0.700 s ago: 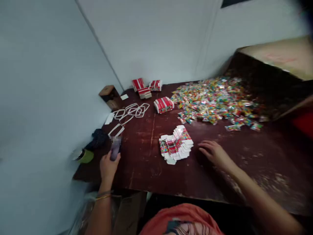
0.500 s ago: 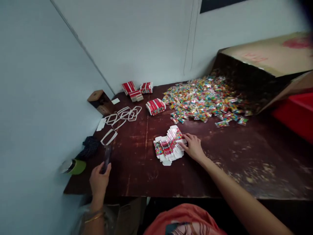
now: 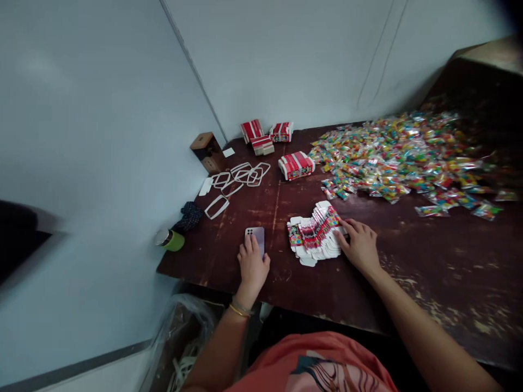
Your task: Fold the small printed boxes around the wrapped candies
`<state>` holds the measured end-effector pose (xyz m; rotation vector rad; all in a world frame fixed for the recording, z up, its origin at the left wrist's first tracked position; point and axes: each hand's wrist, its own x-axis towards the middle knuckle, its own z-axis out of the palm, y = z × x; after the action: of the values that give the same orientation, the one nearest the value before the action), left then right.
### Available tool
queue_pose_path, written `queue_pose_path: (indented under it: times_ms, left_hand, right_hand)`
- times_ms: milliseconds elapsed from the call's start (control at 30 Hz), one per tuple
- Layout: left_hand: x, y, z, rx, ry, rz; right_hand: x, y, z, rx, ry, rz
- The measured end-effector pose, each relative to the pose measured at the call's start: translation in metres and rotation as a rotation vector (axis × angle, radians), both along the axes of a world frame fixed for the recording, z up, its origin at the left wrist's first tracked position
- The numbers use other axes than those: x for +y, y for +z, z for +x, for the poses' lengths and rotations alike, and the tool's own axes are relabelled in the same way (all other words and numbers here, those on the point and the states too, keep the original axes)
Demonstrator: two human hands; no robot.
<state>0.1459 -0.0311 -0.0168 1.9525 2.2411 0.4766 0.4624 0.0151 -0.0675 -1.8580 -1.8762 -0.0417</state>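
Observation:
My left hand (image 3: 252, 265) lies flat on a lilac phone (image 3: 255, 238) that rests face down on the dark wooden table (image 3: 408, 272). Its fingers are stretched over the phone's lower half. My right hand (image 3: 358, 243) rests against the right side of a fanned stack of flat printed cartons (image 3: 314, 237), fingers touching the top ones. A big heap of colourful candy packets (image 3: 400, 158) spreads across the far right of the table.
Folded red-and-white boxes (image 3: 296, 165) and more of them (image 3: 263, 136) sit near the back wall. White card frames (image 3: 239, 177), a small wooden block (image 3: 206, 149), a dark cloth (image 3: 190, 213) and a green cup (image 3: 170, 239) line the left edge. A plastic bag (image 3: 183, 337) hangs below.
My left hand has laid the phone down flat on the table, closer to the carton stack. My right hand has stayed at the stack's right side. The view swung left.

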Motion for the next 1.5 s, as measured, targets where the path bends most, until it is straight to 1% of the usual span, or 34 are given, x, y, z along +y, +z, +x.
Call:
queue_pose_path:
  times_ms: [67, 100, 133, 200, 233, 300, 333, 400, 467, 533, 667, 767, 833, 867, 900, 933, 967, 1000, 1033, 1067, 1100, 1133, 1200, 1267, 1333, 1367, 1433, 1500]
  left_hand:
    - [0.005, 0.009, -0.015, -0.151, 0.023, 0.014]
    - [0.008, 0.015, -0.025, -0.284, 0.049, 0.017]
    - [0.009, 0.022, -0.035, -0.464, 0.075, 0.002]
    - [0.009, 0.038, -0.05, -0.936, 0.1, -0.081]
    - [0.007, 0.047, -0.055, -1.195, 0.088, -0.139]
    - [0.0, 0.063, -0.055, -1.647, 0.021, -0.229]
    - [-0.005, 0.071, -0.052, -1.81, -0.015, -0.247]
    - [-0.012, 0.081, -0.042, -2.007, -0.065, -0.274]
    - [-0.016, 0.088, -0.03, -2.084, -0.106, -0.332]
    - [-0.017, 0.09, -0.023, -2.109, -0.158, -0.397]
    - [-0.02, 0.092, -0.017, -2.104, -0.239, -0.453]
    - [-0.024, 0.096, -0.017, -2.052, -0.243, -0.46]
    - [-0.024, 0.099, -0.02, -1.951, -0.209, -0.417]
    - [-0.021, 0.099, -0.023, -1.856, -0.188, -0.373]
    - [-0.017, 0.098, -0.029, -1.717, -0.167, -0.308]
    - [-0.01, 0.095, -0.036, -1.535, -0.143, -0.224]
    - [-0.001, 0.09, -0.045, -1.317, -0.114, -0.131]
    - [0.008, 0.083, -0.056, -1.051, -0.081, -0.022]
    - [0.017, 0.074, -0.067, -0.781, -0.008, 0.079]
    - [0.025, 0.064, -0.079, -0.541, 0.089, 0.139]
    - [0.032, 0.053, -0.091, -0.34, 0.154, 0.122]
    - [0.038, 0.041, -0.102, -0.182, 0.203, 0.088]
    - [0.043, 0.022, -0.12, 0.032, 0.286, 0.045]
    - [0.045, 0.01, -0.127, 0.141, 0.316, 0.063]
    - [0.045, 0.005, -0.12, 0.192, 0.298, 0.126]
    - [0.045, 0.005, -0.109, 0.181, 0.25, 0.156]
    - [0.044, 0.008, -0.077, 0.059, 0.086, 0.193]
    - [0.041, 0.013, -0.032, -0.207, -0.127, 0.181]
  right_hand:
    - [0.0, -0.001, 0.001, 0.013, -0.001, 0.001]
    - [0.0, -0.001, 0.002, 0.024, 0.003, 0.001]
    - [0.0, -0.001, 0.002, 0.039, 0.008, -0.001]
    - [0.002, -0.002, 0.003, 0.063, 0.006, -0.008]
    - [0.003, -0.002, 0.002, 0.064, -0.01, -0.013]
    - [0.005, -0.003, 0.001, 0.043, -0.058, -0.02]
    - [0.006, -0.003, 0.001, 0.025, -0.076, -0.024]
    - [0.008, -0.005, 0.001, 0.007, -0.08, -0.027]
    - [0.008, -0.006, 0.002, 0.038, -0.059, -0.016]
    - [0.008, -0.008, 0.005, 0.089, -0.038, 0.004]
    - [0.008, -0.012, 0.009, 0.12, -0.007, 0.012]
    - [0.009, -0.016, 0.011, 0.102, -0.006, 0.011]
    - [0.009, -0.018, 0.012, 0.095, -0.004, 0.01]
    - [0.009, -0.019, 0.012, 0.096, -0.006, 0.008]
    - [0.009, -0.019, 0.012, 0.098, -0.009, 0.003]
    - [0.009, -0.019, 0.012, 0.101, -0.015, -0.004]
    - [0.009, -0.018, 0.012, 0.106, -0.022, -0.01]
    - [0.009, -0.016, 0.012, 0.114, -0.028, -0.017]
    - [0.009, -0.014, 0.012, 0.124, -0.031, -0.026]
    - [0.009, -0.011, 0.012, 0.135, -0.036, -0.038]
    - [0.011, -0.008, 0.011, 0.145, -0.049, -0.052]
    - [0.013, -0.004, 0.01, 0.152, -0.073, -0.067]
    - [0.02, 0.005, 0.006, 0.151, -0.128, -0.101]
    - [0.03, 0.014, 0.0, 0.171, -0.161, -0.129]
    - [0.042, 0.023, -0.005, 0.249, -0.165, -0.156]
    - [0.047, 0.027, -0.007, 0.296, -0.17, -0.165]
    - [0.051, 0.033, -0.009, 0.378, -0.184, -0.166]
    - [0.045, 0.038, -0.008, 0.429, -0.178, -0.136]
